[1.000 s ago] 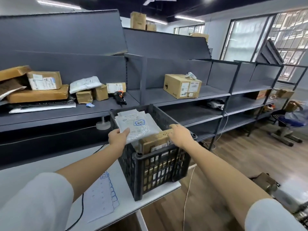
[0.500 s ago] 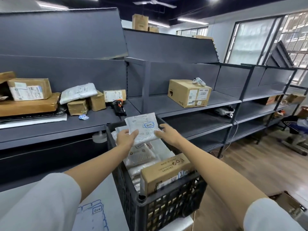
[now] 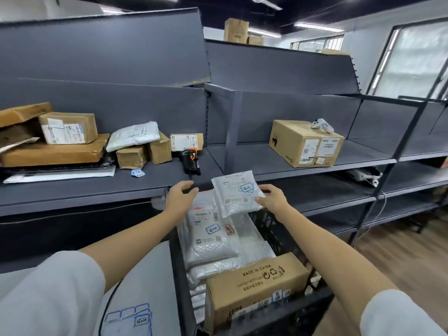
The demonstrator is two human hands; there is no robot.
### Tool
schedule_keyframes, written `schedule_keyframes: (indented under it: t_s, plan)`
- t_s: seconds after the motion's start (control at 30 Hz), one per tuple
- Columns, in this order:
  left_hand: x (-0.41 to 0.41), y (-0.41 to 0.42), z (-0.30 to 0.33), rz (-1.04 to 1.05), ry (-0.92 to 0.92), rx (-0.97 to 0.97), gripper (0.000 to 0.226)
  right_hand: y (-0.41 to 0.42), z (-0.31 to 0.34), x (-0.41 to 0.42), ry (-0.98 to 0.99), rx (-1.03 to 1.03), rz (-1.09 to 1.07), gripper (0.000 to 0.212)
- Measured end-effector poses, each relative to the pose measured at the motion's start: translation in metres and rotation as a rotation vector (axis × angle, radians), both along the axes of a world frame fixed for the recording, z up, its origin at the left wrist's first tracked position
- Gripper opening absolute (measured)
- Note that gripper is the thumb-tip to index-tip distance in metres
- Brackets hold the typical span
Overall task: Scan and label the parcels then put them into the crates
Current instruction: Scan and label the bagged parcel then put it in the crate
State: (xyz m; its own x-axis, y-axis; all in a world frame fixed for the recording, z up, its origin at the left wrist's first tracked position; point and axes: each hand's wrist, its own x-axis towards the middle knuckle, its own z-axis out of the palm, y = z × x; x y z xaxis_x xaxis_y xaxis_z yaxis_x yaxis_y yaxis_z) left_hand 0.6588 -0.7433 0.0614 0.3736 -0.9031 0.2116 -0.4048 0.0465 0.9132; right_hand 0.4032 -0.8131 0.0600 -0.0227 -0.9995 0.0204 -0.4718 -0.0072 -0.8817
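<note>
Parcels fill much of the black crate (image 3: 178,275) in the lower centre of the head view, the only view there is. Several soft white poly mailers lie stacked flat inside, the top one (image 3: 211,229) bearing a printed barcode label and a blue-edged sticker, and a stiff brown carton (image 3: 254,287) printed "MADE IN CHINA" stands at the near end. Those look already handled, judging by their stickers.

A smaller white mailer (image 3: 236,194) is held over the far end of the crate, tilted, with the same kind of blue-edged sticker on its face. The right hand (image 3: 272,198) pinches its right edge between thumb and fingers. The left hand (image 3: 179,197) hovers just beside its left edge with fingers spread and loose, its grip closed on nothing. Setting this mailer down appears to be the step in hand.

Much seems left. On the grey metal shelf (image 3: 72,187) at middle left sit more taped cardboard boxes, a crinkled white bag (image 3: 133,135) and flat packets. A black and orange scanner (image 3: 190,161) lies nearby on the shelf. Another labelled carton (image 3: 305,144) rests on the shelf at centre right. A sheet of blue-edged stickers (image 3: 131,320) lies on the pale surface at lower left.

The crate is a rigid plastic lattice; the mailers are thin, glossy and yielding.
</note>
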Motion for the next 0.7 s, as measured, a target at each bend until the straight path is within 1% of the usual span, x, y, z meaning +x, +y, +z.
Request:
schedule_keyframes:
  t_s: [0.07,0.13,0.2,0.3,0.37,0.5,0.6,0.7]
  plan:
    - [0.021,0.006,-0.007,0.097,-0.021,0.004,0.034,-0.008,-0.011,-0.003,0.04,0.015,-0.02,0.04]
    - [0.038,0.014,-0.017,0.196,-0.068,0.048,0.033,-0.012,-0.022,-0.004,0.11,0.01,-0.023,0.04]
    - [0.052,0.022,-0.033,0.266,-0.107,0.106,0.033,-0.013,-0.033,-0.003,0.249,0.019,-0.015,0.041]
    - [0.066,0.036,-0.057,0.344,-0.127,0.201,0.035,-0.015,-0.046,0.003,0.468,0.024,0.069,0.038]
    - [0.068,0.044,-0.071,0.363,-0.145,0.262,0.037,-0.017,-0.051,0.008,0.604,0.021,0.124,0.033]
    - [0.066,0.061,-0.088,0.37,-0.19,0.367,0.04,-0.018,-0.054,0.011,0.74,0.039,0.17,0.027]
    - [0.068,0.076,-0.093,0.355,-0.27,0.446,0.044,-0.022,-0.054,0.01,0.882,0.001,0.214,0.03]
    - [0.073,0.092,-0.097,0.363,-0.388,0.529,0.047,-0.019,-0.043,0.012,0.948,-0.062,0.239,0.034]
